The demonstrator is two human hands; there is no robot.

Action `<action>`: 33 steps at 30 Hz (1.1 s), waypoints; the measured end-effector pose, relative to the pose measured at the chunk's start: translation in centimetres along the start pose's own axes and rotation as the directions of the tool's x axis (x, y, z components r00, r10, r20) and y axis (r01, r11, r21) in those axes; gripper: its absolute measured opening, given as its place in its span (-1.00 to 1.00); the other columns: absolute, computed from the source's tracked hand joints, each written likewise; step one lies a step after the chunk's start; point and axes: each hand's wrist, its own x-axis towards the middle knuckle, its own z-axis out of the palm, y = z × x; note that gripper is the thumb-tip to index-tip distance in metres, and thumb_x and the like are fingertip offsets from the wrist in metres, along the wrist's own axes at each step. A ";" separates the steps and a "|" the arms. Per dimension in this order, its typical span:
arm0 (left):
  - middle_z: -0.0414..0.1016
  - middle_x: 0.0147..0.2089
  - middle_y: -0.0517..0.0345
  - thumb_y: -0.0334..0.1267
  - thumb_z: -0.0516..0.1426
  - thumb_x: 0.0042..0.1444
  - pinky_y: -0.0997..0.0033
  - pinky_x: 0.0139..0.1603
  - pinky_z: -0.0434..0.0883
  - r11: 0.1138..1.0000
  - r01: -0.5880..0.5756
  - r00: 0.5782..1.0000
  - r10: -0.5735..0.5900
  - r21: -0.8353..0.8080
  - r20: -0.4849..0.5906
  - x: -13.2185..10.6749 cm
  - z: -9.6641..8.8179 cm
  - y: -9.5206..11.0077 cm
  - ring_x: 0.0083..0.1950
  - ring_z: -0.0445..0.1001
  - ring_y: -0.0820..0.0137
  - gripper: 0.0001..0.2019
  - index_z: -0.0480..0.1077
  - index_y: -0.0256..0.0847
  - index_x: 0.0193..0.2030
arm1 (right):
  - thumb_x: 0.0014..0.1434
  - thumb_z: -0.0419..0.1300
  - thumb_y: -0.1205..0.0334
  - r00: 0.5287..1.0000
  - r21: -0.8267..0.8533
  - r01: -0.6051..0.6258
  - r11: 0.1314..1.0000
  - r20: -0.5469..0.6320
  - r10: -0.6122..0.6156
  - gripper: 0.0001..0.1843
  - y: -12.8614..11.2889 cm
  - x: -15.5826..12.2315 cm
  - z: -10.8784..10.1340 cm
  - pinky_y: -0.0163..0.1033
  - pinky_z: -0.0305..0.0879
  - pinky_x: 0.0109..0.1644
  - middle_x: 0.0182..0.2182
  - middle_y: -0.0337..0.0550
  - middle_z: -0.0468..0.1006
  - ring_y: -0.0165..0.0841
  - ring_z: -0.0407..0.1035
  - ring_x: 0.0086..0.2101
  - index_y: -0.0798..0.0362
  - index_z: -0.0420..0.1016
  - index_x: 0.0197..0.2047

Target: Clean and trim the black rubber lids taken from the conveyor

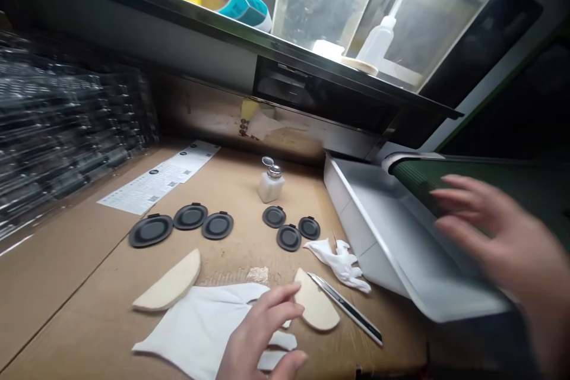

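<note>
White cut cloth glove lies flat on the brown cardboard-topped table, its long axis running roughly left to right, under the left hand. That hand is open and empty, fingers spread and curved, pointing right. Two loose white cloth strips sit just beside it. Two cream half-moon pads flank the glove: one near the fingertips, the other to the left. A black-and-silver snap-off utility knife lies diagonally just right of the nearer pad, beside a crumpled white glove.

The right hand, blurred, is wide open and holds nothing visible above a white tray, near a green ribbed belt.

Farther up stand six black round discs, three and three, then one small dispenser bottle and a printed sheet.
</note>
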 end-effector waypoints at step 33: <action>0.35 0.19 0.19 -0.42 0.09 0.05 0.11 0.23 0.21 0.958 0.283 0.958 -0.280 -0.046 0.068 -0.9 -2.3 0.4 0.19 0.30 0.21 -0.37 0.08 0.14 0.24 | 0.16 0.10 0.31 0.884 -0.007 0.048 0.999 0.465 -0.039 -0.87 -6.3 -11.6 12.5 -0.15 0.34 -0.11 -0.19 -0.14 0.47 -0.27 0.36 -0.15 0.01 0.42 -0.21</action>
